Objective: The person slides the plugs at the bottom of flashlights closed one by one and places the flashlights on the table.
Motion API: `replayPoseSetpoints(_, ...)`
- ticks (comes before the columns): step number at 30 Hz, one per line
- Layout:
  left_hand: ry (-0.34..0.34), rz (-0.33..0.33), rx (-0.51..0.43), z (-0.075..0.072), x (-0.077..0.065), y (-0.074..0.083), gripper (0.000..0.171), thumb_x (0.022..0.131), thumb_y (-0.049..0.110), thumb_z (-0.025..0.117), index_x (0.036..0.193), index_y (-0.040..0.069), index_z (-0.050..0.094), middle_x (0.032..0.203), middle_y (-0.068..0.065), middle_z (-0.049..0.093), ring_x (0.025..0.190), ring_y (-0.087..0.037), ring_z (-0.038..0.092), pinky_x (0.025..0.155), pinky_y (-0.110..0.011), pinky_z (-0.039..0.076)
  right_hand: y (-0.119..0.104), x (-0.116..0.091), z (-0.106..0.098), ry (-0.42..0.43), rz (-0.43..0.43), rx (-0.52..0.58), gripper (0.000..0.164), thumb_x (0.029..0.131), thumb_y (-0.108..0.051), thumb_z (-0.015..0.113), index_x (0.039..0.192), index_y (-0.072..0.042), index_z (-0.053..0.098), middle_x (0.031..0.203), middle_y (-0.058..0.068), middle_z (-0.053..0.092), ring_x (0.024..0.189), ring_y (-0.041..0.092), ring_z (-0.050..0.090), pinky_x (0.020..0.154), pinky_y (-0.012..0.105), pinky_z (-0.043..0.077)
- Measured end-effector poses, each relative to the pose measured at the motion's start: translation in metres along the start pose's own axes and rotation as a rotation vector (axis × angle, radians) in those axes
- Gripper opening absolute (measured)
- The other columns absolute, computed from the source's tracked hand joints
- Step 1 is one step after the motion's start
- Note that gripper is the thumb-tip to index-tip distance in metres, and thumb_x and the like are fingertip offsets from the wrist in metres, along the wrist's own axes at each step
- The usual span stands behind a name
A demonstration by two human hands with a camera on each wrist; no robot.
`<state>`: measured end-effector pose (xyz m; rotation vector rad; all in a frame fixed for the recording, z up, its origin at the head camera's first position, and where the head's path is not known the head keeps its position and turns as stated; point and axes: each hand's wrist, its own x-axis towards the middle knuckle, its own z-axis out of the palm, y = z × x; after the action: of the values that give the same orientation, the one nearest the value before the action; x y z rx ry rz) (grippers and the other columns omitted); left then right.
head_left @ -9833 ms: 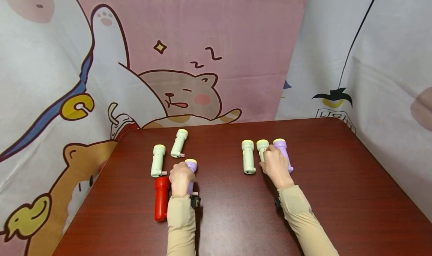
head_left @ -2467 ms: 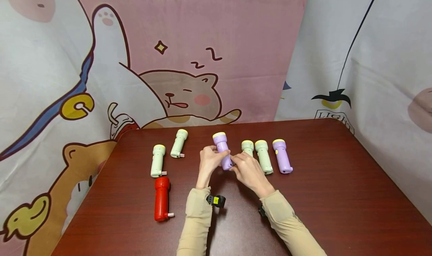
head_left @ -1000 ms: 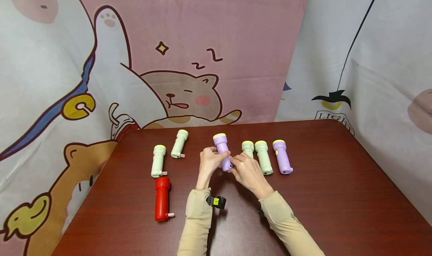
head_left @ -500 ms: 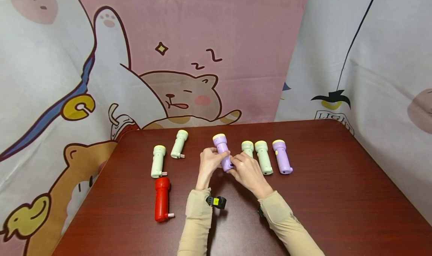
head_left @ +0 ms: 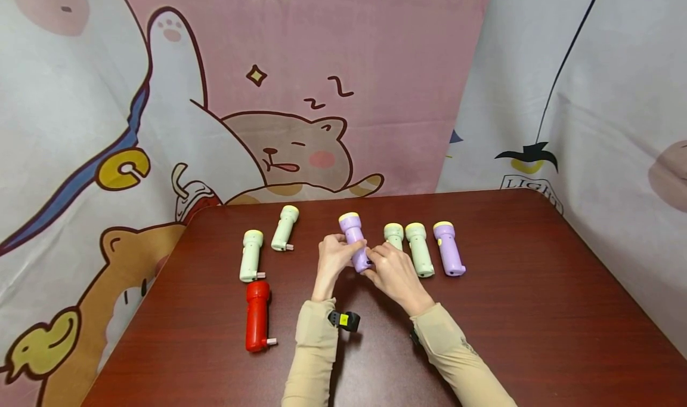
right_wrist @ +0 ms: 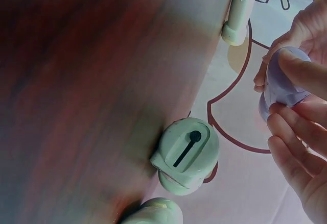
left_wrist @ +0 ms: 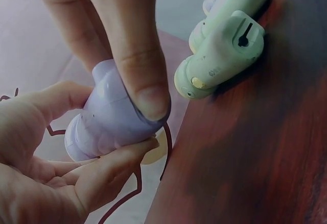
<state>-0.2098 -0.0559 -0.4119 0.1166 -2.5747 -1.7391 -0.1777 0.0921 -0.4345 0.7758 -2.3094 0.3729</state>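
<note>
A purple flashlight (head_left: 352, 228) with a yellow rim is held at mid-table, lens end pointing away. My left hand (head_left: 334, 256) grips its body from the left, thumb on top. Fingers of my right hand (head_left: 394, 270) pinch its base end from the right; in the left wrist view the right thumb (left_wrist: 153, 101) presses on the end of the purple flashlight (left_wrist: 110, 112), covering part of it. Beside the right hand lie a pale green flashlight (head_left: 393, 233), partly hidden by it, another green flashlight (head_left: 420, 250) and a second purple flashlight (head_left: 449, 249).
On the left of the brown table (head_left: 537, 311) lie two green flashlights, a nearer one (head_left: 251, 256) and a farther one (head_left: 285, 228), plus a red flashlight (head_left: 257, 317). All three have a small pinkish piece sticking out sideways at the base. A cartoon-printed cloth (head_left: 418, 85) hangs behind.
Since the earliest frame, my left hand has brought the purple flashlight from the left group to mid-table. My right hand has left the green flashlight and moved onto its base. The last second shows little movement.
</note>
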Motion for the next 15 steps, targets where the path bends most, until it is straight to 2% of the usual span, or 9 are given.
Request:
replayPoseSetpoints(5,0.009,0.012,0.010,0.0016,0.0007,-0.0016,0.036,0.072,0.026,0.078,0.089,-0.005,0.069,0.079,-0.018,0.073,0.060,-0.017,0.069,0.055,-0.033,0.056,0.0007,-0.0011,0.0012,-0.021,0.024,-0.004,0.040,0.064,-0.019,0.087,0.095,-0.002,0.070,0.081,0.004,0.068,0.073,0.019,0.059,0.062,0.031,0.050)
replayPoseSetpoints(11,0.064,0.017,0.143,0.0066,0.0043,-0.0042,0.033,0.069,0.032,0.079,0.076,0.000,0.071,0.067,-0.010,0.071,0.054,-0.013,0.059,0.048,-0.022,0.044,0.0014,-0.0020,0.0016,-0.097,0.098,-0.003,0.043,0.063,-0.025,0.087,0.095,-0.003,0.068,0.082,0.004,0.067,0.075,0.021,0.060,0.062,0.034,0.051)
replayPoseSetpoints(15,0.088,0.015,0.193,0.0085,0.0060,-0.0020,0.034,0.068,0.033,0.080,0.070,0.001,0.069,0.060,-0.006,0.065,0.053,-0.014,0.055,0.046,-0.022,0.040,0.0046,-0.0011,0.0005,-0.143,0.144,0.021,0.045,0.065,-0.027,0.086,0.098,-0.004,0.068,0.088,0.005,0.068,0.080,0.022,0.062,0.066,0.035,0.052)
